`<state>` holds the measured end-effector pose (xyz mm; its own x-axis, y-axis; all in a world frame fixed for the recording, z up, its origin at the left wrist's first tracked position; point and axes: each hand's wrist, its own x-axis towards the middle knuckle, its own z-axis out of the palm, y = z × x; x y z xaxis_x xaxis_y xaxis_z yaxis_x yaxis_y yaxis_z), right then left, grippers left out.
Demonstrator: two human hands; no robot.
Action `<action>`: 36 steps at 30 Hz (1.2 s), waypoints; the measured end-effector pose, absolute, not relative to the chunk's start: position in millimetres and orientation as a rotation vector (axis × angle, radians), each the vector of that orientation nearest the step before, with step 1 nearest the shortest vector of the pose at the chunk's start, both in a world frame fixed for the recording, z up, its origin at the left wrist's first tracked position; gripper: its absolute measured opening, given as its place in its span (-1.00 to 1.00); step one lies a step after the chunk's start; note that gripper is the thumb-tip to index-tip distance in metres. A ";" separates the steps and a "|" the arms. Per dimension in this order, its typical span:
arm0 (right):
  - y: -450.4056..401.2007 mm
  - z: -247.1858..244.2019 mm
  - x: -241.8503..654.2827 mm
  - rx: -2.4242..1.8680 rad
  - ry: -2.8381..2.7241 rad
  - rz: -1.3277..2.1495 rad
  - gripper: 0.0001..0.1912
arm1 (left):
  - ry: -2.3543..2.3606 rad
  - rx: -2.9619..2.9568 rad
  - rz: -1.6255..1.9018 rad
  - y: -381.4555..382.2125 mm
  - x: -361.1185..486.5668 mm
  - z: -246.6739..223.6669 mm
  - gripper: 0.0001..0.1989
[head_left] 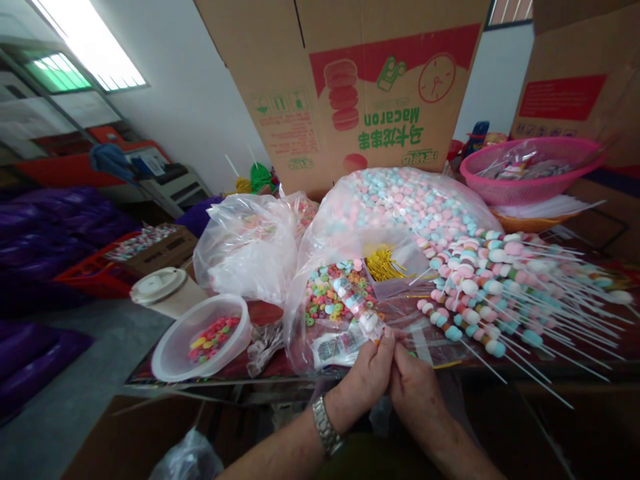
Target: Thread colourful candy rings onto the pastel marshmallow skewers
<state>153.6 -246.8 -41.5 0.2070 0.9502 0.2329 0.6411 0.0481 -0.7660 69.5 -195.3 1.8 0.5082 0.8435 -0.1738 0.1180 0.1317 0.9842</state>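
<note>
My left hand [363, 380], with a metal wristwatch [327, 425], and my right hand [415, 393] meet at the table's front edge. Together they pinch the neck of a transparent sleeve [357, 307] filled with coloured candy rings on a stick. Just beyond them lies an open plastic bag of candy rings [335, 297], with a bundle of gold twist ties [384, 265] beside it. To the right fans a heap of pastel candy skewers [500, 287]. Behind these sits a big bag of pink and blue candies [415, 207].
A translucent bowl of candy rings [200, 337] and a lidded cup [167, 290] stand to the left. Behind are a white plastic bag [247, 247], a Macaron cardboard box [350, 87] and a pink basket [530, 170]. Purple bags [50, 227] lie on the floor.
</note>
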 end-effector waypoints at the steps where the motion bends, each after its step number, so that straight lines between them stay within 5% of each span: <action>1: -245.1 -40.4 156.4 -1.651 -1.514 0.493 -0.64 | 0.950 1.506 0.588 -195.1 61.9 8.2 -0.65; 5: -244.2 -32.5 183.2 -1.688 -1.579 0.526 -0.62 | 0.714 2.408 0.229 -191.6 18.0 50.6 -0.73; 8: -247.4 -17.2 205.5 -1.666 -1.800 0.582 -0.59 | 0.857 2.915 0.515 -177.0 -5.8 75.6 -0.79; 10: -248.3 -3.6 213.2 -1.617 -1.944 0.623 -0.60 | 0.884 3.041 0.447 -165.2 -10.1 75.3 -0.64; 14: -242.9 15.8 216.0 -1.604 -2.112 0.572 -0.62 | 0.670 2.699 0.130 -158.9 -1.3 44.2 -0.65; 20: -230.0 7.3 222.4 -1.609 -1.769 0.407 -0.75 | 0.893 1.902 0.425 -171.0 17.9 14.5 -0.75; 23: -230.5 -5.3 210.4 -1.581 -1.286 0.743 -0.46 | 0.938 1.571 0.467 -169.8 24.4 11.0 -0.71; 27: -232.6 -19.4 177.5 -1.437 -1.078 1.283 -0.66 | 0.860 1.465 0.362 -169.0 25.9 4.8 -0.71; 36: -219.8 -15.7 169.2 -1.591 -1.328 0.905 -0.76 | 0.640 1.557 0.104 -155.2 18.3 10.6 -0.72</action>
